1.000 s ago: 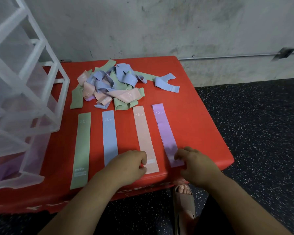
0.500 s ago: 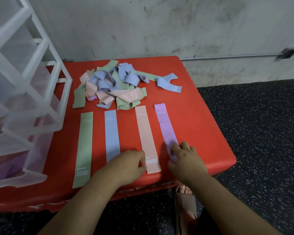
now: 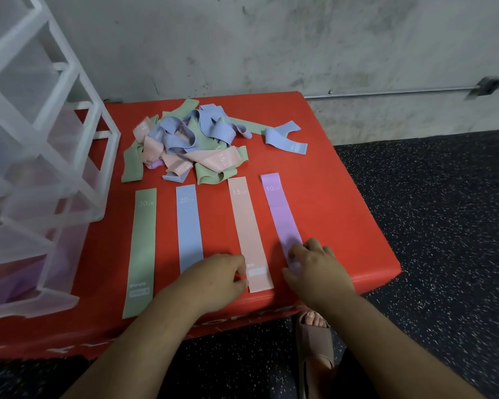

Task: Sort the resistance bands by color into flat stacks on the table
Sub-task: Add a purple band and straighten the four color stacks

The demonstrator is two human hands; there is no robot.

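Four bands lie flat side by side on the red table [image 3: 343, 226]: a green band [image 3: 140, 249], a blue band [image 3: 188, 226], a pink band [image 3: 247, 226] and a purple band [image 3: 280, 208]. Behind them sits a tangled pile of bands [image 3: 190, 142] in green, blue, pink and purple. One loose blue band [image 3: 285, 136] lies to the pile's right. My left hand [image 3: 213, 277] is curled, its fingertips pinched at the pink band's near left edge. My right hand [image 3: 314, 266] rests curled on the purple band's near end and hides it.
A clear plastic drawer unit [image 3: 41, 168] stands on the table's left side, with purple and pink bands dimly visible inside. A grey wall is close behind. The table's right and near edges drop to dark speckled floor [image 3: 429, 226]. A sandalled foot [image 3: 314, 335] shows below.
My right hand has slid from the table's near edge up onto the purple band, whose near end has shifted slightly left. My left hand has stayed by the pink band.
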